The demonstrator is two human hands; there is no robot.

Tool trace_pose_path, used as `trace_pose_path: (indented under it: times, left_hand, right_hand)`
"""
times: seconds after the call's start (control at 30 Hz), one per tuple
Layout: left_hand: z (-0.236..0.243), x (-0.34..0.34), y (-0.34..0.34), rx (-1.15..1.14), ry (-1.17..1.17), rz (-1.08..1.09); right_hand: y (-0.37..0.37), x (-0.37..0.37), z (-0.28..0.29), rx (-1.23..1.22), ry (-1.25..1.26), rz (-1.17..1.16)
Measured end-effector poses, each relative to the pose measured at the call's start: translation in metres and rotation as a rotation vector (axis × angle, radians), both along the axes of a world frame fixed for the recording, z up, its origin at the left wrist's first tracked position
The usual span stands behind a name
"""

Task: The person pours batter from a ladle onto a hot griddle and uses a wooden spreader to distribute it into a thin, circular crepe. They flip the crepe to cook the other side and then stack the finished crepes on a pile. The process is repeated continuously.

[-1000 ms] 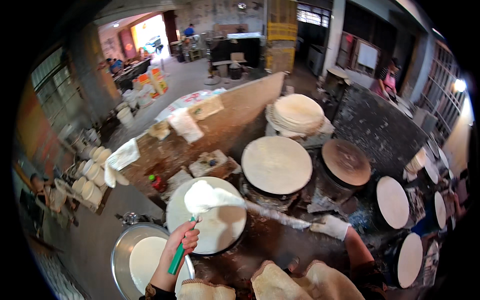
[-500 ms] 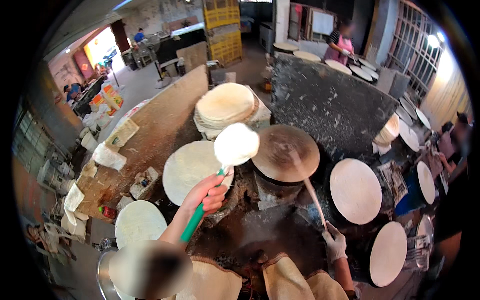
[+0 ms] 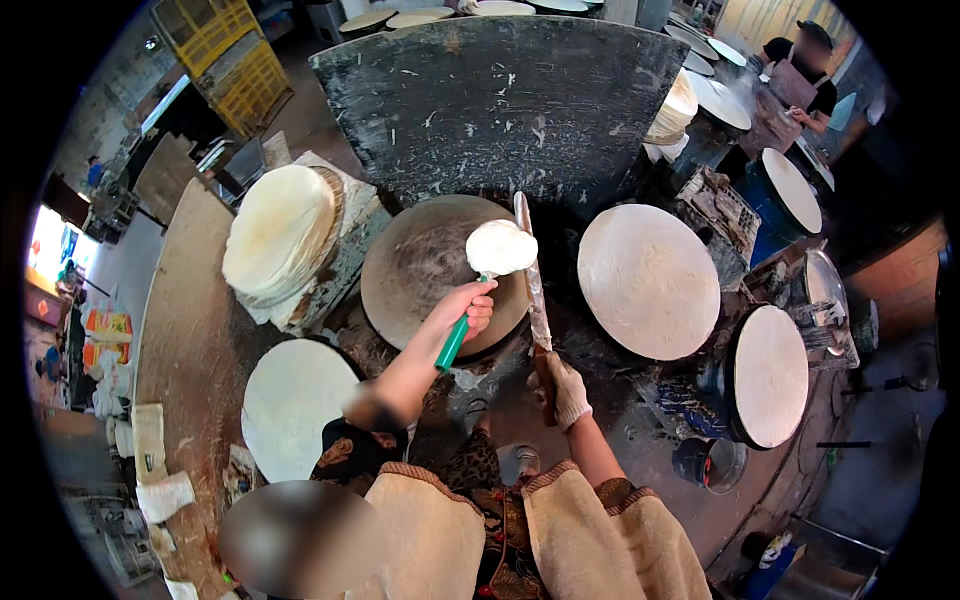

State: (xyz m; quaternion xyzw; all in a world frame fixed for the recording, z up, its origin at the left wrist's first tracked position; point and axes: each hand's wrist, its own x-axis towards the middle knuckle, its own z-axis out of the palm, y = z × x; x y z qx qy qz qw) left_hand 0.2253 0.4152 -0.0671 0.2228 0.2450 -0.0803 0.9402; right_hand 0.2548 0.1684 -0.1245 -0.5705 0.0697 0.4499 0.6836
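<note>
My bare left hand [image 3: 466, 310] is closed round the green handle of a ladle [image 3: 455, 342]. Its round head is covered by a white mass of batter or dough [image 3: 502, 246], held above the right part of a dark round griddle [image 3: 415, 260]. My right hand [image 3: 567, 392], in a pale knit glove, grips the brown handle of a long flat spatula [image 3: 534, 275]. The spatula's blade is smeared white and points away from me, just right of the ladle head, over the griddle's right edge. Only dry-looking brown swirls show on the griddle.
Round griddles bearing pale sheets stand left [image 3: 300, 410], right [image 3: 648, 282] and lower right [image 3: 771, 377]. A stack of pale round sheets [image 3: 280, 230] sits at the back left. A dark board [image 3: 490, 110] rises behind the griddle. A person [image 3: 795, 95] works at the far right.
My view has turned right. The ladle has gone from beside the griddle to above it. The spatula, earlier blurred across the griddle, now stands at its right edge.
</note>
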Motion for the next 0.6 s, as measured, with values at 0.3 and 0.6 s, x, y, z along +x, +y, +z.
trace_pose_path:
  times: [0.3, 0.6]
  left_hand:
    - [-0.069, 0.076, 0.058, 0.833, 0.039, 0.06]
    - [-0.052, 0.038, 0.147, 2.319, -0.394, -0.416]
  right_hand:
    - [0.017, 0.003, -0.025, -0.329, -0.449, -0.056]
    - [0.048, 0.007, 0.023, -0.506, -0.333, 0.118]
